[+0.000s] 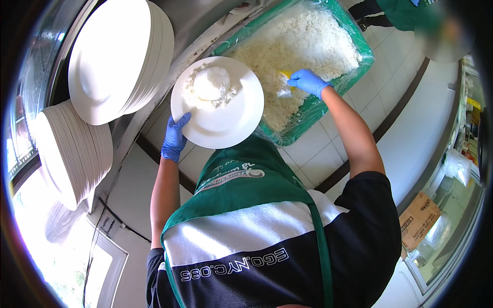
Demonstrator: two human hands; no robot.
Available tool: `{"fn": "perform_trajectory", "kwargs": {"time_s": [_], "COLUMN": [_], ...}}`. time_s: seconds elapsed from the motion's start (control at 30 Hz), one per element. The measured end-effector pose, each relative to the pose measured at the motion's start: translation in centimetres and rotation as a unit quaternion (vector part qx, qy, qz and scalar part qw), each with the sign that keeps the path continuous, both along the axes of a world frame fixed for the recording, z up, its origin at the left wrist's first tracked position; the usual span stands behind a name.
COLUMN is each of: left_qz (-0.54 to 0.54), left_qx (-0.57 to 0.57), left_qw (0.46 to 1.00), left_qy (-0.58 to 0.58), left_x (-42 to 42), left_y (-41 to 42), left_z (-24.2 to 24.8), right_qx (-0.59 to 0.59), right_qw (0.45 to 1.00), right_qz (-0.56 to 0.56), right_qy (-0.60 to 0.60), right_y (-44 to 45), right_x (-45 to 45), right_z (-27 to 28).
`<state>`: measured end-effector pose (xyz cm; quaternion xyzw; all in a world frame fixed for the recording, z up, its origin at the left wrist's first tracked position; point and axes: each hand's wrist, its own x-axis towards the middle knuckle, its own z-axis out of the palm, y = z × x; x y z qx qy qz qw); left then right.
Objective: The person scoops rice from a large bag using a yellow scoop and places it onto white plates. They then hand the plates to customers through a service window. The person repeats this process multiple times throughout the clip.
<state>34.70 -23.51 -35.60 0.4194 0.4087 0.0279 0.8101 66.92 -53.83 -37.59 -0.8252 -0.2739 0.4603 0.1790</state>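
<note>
My left hand (175,134), in a blue glove, grips the lower left rim of a round white plate (227,127). On the plate sits a rounded mound of white rice (212,83) with loose grains around it. My right hand (309,82), also gloved in blue, is closed on a yellow-handled scoop (285,74), its lower end in or against the rice (319,38). The rice lies in a green tub (366,59) lined with clear plastic, to the right of the plate. How deep the scoop sits cannot be told.
Two tall stacks of white plates, one of oval plates (111,57) and one below it (77,154), stand at the left by a metal counter. A person (396,13) in green is at the top right. A cardboard box (420,219) lies at the lower right.
</note>
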Motion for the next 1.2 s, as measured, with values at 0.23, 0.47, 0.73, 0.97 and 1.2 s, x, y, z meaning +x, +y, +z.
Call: {"fn": "perform_trajectory", "kwargs": {"time_s": [0.23,0.47,0.73,0.97,1.2], "left_qz": [-0.008,0.010,0.049,0.049,0.033], "left_qx": [-0.014,-0.023,-0.017,0.002,-0.012], "left_qw": [1.000,1.000,0.999,0.999,0.999], "left_qy": [0.000,-0.003,-0.004,-0.006,-0.035], "left_x": [0.1,-0.1,-1.1,-1.8,-0.2], "left_y": [0.1,-0.4,-1.2,0.3,0.0], "left_z": [0.4,0.9,1.6,1.9,1.0], "right_qx": [-0.033,-0.049,-0.090,-0.032,0.162], "right_qw": [0.937,0.971,0.979,0.965,0.962], "right_qz": [0.276,0.233,0.116,0.044,-0.154], "right_qy": [-0.211,-0.023,0.144,0.256,0.158], "right_y": [-0.7,1.4,0.6,-1.1,-4.0], "right_x": [-4.0,-4.0,-2.9,-2.6,-3.2], "right_z": [-5.1,-4.4,-5.8,-3.7,3.9]}}
